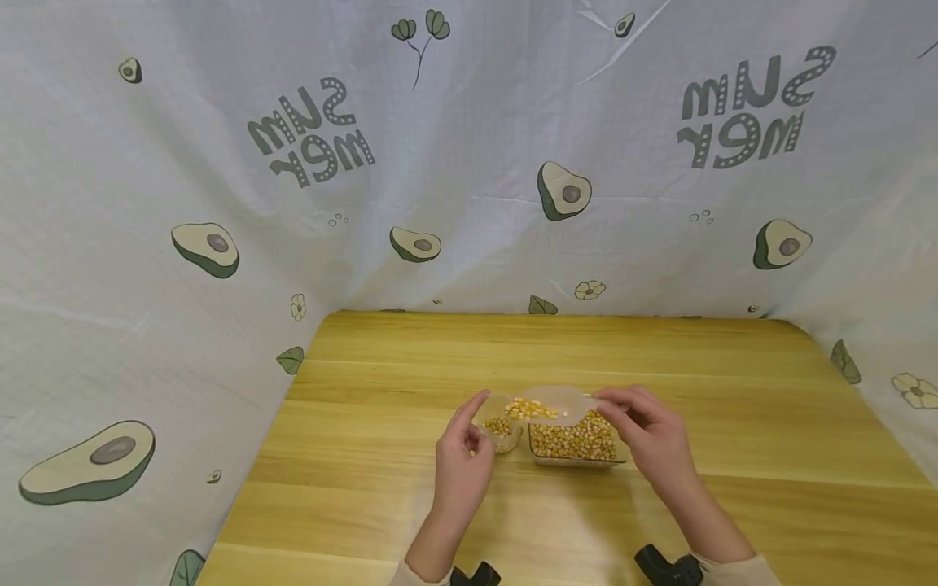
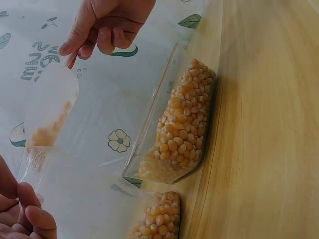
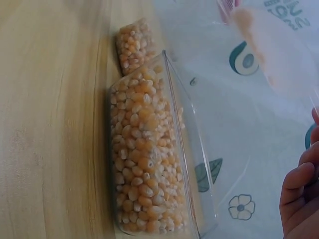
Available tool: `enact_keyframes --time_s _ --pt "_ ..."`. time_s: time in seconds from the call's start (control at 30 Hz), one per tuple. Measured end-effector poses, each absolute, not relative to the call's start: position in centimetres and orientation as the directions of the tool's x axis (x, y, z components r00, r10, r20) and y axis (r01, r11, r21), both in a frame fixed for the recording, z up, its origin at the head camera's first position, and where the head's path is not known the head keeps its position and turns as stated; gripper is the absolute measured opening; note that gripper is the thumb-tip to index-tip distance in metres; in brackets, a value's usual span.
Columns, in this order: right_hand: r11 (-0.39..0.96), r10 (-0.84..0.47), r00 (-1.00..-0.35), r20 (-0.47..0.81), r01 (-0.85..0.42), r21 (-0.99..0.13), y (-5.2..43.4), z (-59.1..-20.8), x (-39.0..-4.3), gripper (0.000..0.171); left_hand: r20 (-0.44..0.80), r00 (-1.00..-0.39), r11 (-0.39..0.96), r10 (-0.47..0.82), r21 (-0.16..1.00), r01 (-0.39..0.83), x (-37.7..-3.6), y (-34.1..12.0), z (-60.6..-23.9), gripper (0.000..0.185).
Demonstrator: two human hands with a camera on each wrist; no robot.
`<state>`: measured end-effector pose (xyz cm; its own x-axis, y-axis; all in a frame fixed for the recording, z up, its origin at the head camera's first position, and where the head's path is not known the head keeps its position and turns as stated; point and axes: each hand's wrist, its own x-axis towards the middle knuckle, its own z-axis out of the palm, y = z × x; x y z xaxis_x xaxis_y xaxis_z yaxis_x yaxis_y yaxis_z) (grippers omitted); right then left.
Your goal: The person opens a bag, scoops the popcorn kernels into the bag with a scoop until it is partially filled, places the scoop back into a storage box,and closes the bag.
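Scoop is up at the mouth of the clear bag, kernels bunched toward its tip. From here I see my right hand pinching the handle, left hand pinching the bag's rim. Bag: corn at the bottom only. Just beside it, clear rectangular container, well filled with corn. Both on the wood table; avocado-print sheet behind.

Curtained nook — avocado-print cloth, wooden table
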<state>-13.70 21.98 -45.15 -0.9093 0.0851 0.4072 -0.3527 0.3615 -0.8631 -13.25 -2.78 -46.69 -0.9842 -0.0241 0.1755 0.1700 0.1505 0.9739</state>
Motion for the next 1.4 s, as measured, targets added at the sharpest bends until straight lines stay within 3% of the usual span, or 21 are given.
enact_keyframes --time_s 0.77,1.2,1.4 --pt "0.296 0.044 -0.895 0.443 -0.412 -0.862 20.7 -44.5 -14.2 0.018 0.185 -0.983 0.152 -0.01 0.972 0.181 -13.2 -2.7 -46.7 0.061" --pt "0.317 0.074 -0.913 0.4 -0.359 -0.878 20.0 -44.3 -13.9 0.019 0.19 -0.982 0.161 0.0 0.969 0.188 -13.1 -2.8 -47.0 0.061" --pt "0.303 0.066 -0.88 0.47 -0.431 -0.85 19.6 -44.2 -14.0 0.023 0.184 -0.983 0.149 0.008 0.972 0.184 -13.1 -2.9 -47.0 0.062"
